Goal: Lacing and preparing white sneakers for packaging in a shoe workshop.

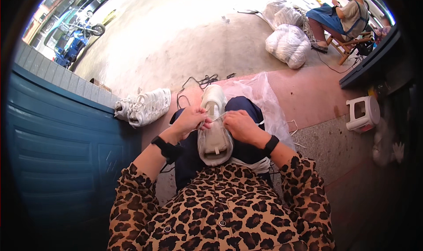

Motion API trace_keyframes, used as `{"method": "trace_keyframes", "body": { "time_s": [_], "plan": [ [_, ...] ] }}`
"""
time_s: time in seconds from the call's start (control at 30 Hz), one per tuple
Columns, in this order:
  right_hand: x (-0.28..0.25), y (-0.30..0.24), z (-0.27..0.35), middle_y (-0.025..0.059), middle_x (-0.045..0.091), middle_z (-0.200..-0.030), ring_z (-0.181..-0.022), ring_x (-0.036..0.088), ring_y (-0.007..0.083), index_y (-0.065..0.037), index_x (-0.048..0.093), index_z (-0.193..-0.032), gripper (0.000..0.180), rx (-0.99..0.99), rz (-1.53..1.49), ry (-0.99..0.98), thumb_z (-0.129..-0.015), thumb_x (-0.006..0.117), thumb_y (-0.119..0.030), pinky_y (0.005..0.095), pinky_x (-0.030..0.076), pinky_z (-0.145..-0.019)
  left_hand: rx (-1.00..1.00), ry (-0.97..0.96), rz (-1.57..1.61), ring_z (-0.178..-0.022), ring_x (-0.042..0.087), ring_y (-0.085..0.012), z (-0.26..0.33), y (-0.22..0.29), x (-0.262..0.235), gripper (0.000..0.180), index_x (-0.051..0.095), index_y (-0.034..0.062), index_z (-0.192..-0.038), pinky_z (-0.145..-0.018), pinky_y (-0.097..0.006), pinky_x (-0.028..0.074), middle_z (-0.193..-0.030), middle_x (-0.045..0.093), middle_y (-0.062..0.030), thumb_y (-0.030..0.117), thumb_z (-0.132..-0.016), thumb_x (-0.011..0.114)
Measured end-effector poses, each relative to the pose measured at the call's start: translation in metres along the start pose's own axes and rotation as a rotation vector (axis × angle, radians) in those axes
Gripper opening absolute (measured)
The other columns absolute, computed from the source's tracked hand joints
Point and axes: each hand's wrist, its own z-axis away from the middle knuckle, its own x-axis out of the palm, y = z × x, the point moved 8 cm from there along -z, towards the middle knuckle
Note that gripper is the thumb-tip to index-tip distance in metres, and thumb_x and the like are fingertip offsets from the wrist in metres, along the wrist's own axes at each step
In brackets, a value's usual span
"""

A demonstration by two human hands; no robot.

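Our left hand is closed, thumb and fingers pinched on a thin white lace. Our right hand is also closed, fingertips gripping the same strand from the other side; exact finger placement is too small for us to read.

Key relation: the white shoe lies between both hands, right of the left one, left of the right one. Long axis runs near to far, toe far, heel toward our belly; the lace crosses that axis. Hand distances are about even (left fingertips maybe a touch nearer the midline, overlapping the shoe's left edge).

Shoe sits on our lap between dark blue trousers; what bears its underside is hidden. A white cord bundle rests near, right of the heel.

Around us: more white shoes on the left by a blue door; clear plastic sheet far right of the shoe, on pink floor; black cord beyond the toe; white stool well right. Farther right, white bundles and a seated co-worker. Far left, a blue vehicle.
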Motion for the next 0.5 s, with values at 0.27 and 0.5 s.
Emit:
{"method": "trace_keyframes", "body": {
  "time_s": [0.27,0.5],
  "plan": [
    [0.012,0.014,-0.023,0.0136,0.052,-0.120,-0.118,0.042,0.0279,-0.003,0.062,-0.084,0.017,0.036,0.157,-0.005,-0.075,0.050,-0.011,0.0529,0.028,-0.097,-0.096,0.075,0.210,-0.072,0.059,-0.0172,-0.011,-0.019,0.020,0.011,0.049,-0.0022,-0.092,-0.062,-0.026,0.049,-0.084,0.054,-0.0099,0.006,-0.086,0.046],
    [0.012,0.014,-0.028,0.0143,0.050,-0.121,-0.120,0.039,0.0303,-0.002,0.062,-0.084,0.017,0.062,0.244,-0.051,-0.073,0.051,-0.008,0.0559,0.027,-0.095,-0.061,0.082,0.195,-0.080,0.058,-0.0197,-0.013,-0.019,0.027,0.013,0.047,-0.0042,-0.094,-0.070,-0.029,0.049,-0.091,0.053,-0.0124,0.007,-0.088,0.044]
  ]
}}
